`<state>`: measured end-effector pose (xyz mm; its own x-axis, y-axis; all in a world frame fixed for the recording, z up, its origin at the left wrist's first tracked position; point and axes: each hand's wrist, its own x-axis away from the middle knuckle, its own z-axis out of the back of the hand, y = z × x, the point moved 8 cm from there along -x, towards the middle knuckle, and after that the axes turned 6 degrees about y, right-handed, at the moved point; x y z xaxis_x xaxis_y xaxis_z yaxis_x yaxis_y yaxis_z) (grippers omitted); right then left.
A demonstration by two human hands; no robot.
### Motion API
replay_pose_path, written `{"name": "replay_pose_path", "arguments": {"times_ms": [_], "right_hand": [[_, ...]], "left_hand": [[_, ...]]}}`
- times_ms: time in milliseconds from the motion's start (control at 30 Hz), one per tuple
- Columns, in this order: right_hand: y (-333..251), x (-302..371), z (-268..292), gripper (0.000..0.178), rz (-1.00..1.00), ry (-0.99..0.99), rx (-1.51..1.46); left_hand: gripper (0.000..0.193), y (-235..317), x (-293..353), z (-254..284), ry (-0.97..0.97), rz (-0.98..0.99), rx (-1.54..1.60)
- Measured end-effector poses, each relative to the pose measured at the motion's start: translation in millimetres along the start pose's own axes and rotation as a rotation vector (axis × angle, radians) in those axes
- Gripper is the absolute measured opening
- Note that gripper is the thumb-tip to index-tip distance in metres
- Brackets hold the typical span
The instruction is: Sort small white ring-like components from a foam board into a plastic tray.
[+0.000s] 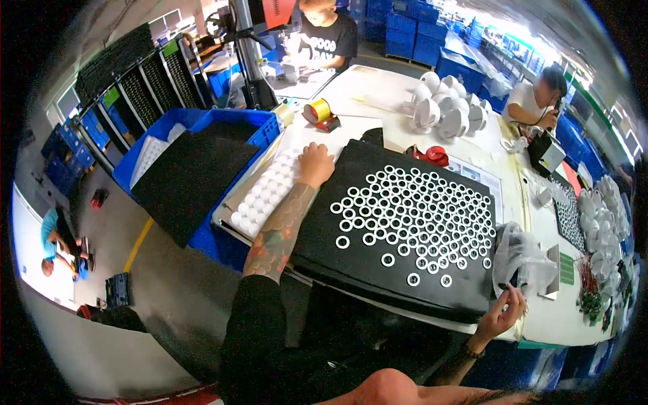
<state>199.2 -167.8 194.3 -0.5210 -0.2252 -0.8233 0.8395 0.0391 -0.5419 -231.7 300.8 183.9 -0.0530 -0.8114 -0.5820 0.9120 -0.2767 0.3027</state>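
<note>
My left hand (316,163) rests at the far right part of a tray of round white caps (260,197). Its fingers are bent down, and what lies under the fingertips is hidden. My right hand (507,312) is closed in a pinch at the near right corner of a black mat (317,239). A small black piece (503,287) shows at its fingertips, beside a clear plastic bag (523,260). Many white rings with dark centres (418,216) lie spread over the mat between my hands.
A blue crate (260,121) with black sheets stands left of the table. Behind the mat are a yellow tape roll (317,110), a red tape dispenser (435,156) and white dome-shaped housings (449,111). Two people work across the table. Wires (592,297) lie at right.
</note>
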Motion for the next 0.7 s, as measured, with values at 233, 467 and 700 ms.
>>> {"name": "replay_pose_path", "arguments": {"times_ms": [233, 467, 700], "right_hand": [[21, 30, 8, 0.021, -0.251, -0.018, -0.196], [-35, 30, -11, 0.019, -0.259, -0.194, -0.279], [-28, 38, -18, 0.019, -0.239, -0.214, -0.313]], "left_hand": [[0.024, 5, 0, 0, -0.105, -0.079, -0.048], [0.031, 0, -10, -16, -0.221, 0.096, -0.104], [0.049, -52, -43, -66, -0.508, 0.201, 0.017]]}}
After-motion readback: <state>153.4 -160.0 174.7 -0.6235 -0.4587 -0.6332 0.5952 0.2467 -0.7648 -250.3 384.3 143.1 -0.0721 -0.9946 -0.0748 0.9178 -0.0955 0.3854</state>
